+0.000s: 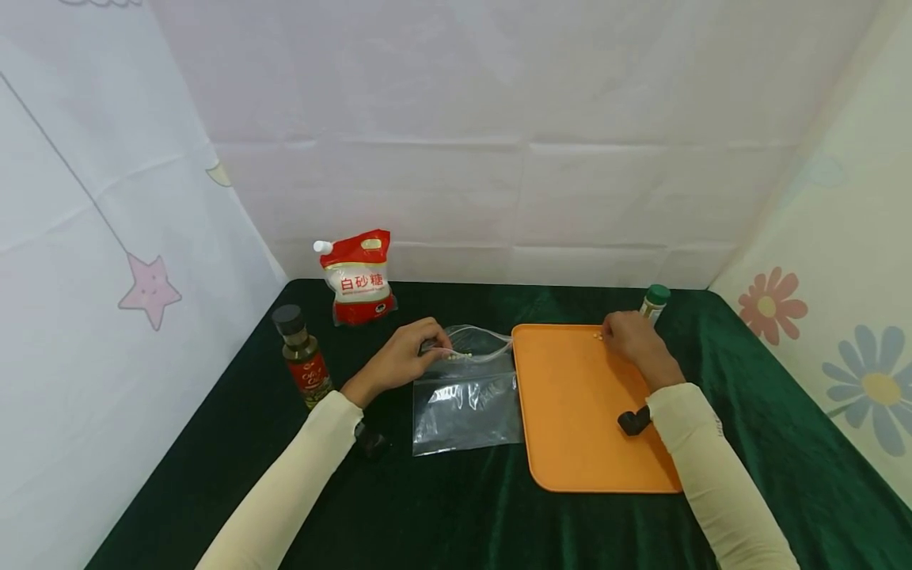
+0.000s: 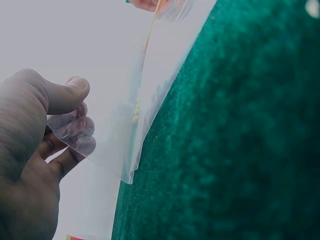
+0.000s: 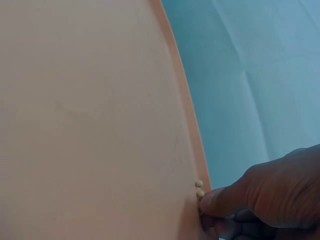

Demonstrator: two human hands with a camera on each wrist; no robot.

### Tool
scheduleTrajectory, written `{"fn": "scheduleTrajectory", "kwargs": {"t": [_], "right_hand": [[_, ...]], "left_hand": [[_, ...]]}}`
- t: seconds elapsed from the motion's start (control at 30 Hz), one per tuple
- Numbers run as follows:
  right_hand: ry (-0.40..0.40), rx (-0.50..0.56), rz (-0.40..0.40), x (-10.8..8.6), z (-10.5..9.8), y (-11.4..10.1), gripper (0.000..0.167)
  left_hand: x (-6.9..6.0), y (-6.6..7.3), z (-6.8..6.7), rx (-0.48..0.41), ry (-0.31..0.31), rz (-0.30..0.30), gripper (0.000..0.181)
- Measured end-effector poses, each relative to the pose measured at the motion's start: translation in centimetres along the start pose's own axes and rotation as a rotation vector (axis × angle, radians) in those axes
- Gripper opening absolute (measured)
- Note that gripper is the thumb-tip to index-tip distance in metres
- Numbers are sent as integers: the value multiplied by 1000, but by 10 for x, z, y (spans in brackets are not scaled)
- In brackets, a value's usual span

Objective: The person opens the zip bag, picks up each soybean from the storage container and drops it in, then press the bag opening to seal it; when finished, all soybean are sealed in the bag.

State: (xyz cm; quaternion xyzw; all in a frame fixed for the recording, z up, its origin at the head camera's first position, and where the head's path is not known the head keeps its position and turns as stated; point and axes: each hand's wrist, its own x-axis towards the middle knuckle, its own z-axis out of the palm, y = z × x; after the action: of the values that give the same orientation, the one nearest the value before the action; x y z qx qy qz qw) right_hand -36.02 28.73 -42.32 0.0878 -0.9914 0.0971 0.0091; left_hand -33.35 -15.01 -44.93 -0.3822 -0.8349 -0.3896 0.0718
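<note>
My left hand point(image 1: 416, 352) pinches the upper left edge of a clear zip bag point(image 1: 466, 416) between thumb and fingers. The mouth of the bag gapes, and several small pale yellow soybeans point(image 2: 136, 112) lie inside near it. At the far right edge of an orange tray point(image 1: 577, 412), my right hand point(image 1: 637, 348) has its thumb and curled fingers drawn together at a few soybeans point(image 3: 199, 189). Two of these show beside the thumb tip; the fingers hide whatever else is between them.
A dark-capped bottle with a red label point(image 1: 309, 372) stands left of my left forearm. Behind it is a red and white sugar pouch point(image 1: 361, 281). A green-capped jar point(image 1: 655, 299) stands just beyond my right hand. Dark green cloth point(image 1: 456, 514) covers the table.
</note>
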Motion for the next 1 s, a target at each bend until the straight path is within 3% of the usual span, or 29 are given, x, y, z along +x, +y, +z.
{"fn": "scheduleTrajectory", "kwargs": {"t": [0.37,0.57,1.0], "right_hand": [[17,17,-4,0,1,2,18],[127,52,-39,-1,-3,-4,7],[299,249,-134,-2,1,-24,12]], "left_hand": [[1,3,0,-1,1,6,11],[0,5,-1,9,2,-3,11],[0,4,-1,8,3,-2,11]]}}
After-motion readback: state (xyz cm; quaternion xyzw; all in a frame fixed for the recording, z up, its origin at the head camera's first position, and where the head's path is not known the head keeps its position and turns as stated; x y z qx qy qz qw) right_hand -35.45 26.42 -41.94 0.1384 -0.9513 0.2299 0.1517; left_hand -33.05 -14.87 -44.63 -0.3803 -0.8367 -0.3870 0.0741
